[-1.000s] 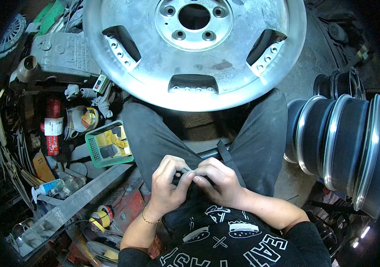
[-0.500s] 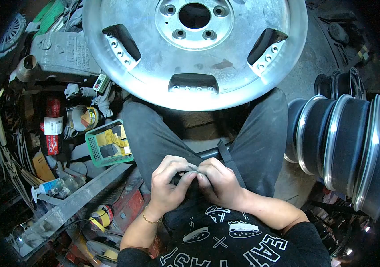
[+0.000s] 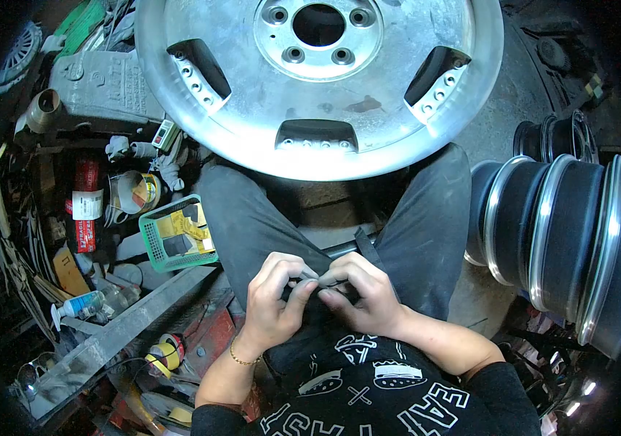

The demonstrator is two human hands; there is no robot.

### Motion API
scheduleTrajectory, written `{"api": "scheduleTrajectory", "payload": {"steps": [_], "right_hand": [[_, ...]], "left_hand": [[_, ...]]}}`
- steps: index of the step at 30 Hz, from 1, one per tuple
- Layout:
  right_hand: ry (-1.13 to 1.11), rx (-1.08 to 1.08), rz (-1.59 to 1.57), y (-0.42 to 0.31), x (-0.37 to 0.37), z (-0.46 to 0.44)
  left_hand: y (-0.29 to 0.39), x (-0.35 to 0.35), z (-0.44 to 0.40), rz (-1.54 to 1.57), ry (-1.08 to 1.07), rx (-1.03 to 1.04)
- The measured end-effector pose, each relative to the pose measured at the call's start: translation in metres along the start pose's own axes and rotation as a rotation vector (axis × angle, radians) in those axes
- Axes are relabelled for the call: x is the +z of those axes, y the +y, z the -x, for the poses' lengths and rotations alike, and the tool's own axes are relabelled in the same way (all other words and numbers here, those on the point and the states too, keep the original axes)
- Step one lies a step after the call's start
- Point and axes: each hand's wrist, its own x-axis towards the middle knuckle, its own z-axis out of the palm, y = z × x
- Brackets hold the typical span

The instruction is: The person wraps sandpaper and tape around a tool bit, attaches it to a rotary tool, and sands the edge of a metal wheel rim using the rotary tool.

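Note:
My left hand (image 3: 275,296) and my right hand (image 3: 363,292) meet at the fingertips over my lap. The left thumb and fingers are pinched together. On the right, the fingers are curled, with a narrow gap between index finger and thumb. Anything held between the fingertips is too small and dark to make out. Beyond my knees a large silver wheel rim (image 3: 317,98) faces me, with a round centre hole, bolt holes and several dark slots. Its surface has dull patches and a dark smudge.
Left of my knee sits a green plastic basket (image 3: 156,243) with yellow and grey pieces. Behind it are a tape-wrapped red package (image 3: 86,211) and a tub (image 3: 132,195). A metal beam (image 3: 125,323) crosses the lower left. Several wheel rims (image 3: 543,225) stand on the right.
My right thumb has moved slightly away from the left fingertips, and the right index finger has straightened a little. The wheel rim has not moved.

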Motion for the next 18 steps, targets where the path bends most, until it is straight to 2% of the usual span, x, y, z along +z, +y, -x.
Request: {"api": "scheduleTrajectory", "payload": {"steps": [18], "right_hand": [[0.002,-0.03,0.073,-0.0016,0.0035,0.0011]], "left_hand": [[-0.006,0.0082,0.001,-0.003,0.047,0.043]]}}
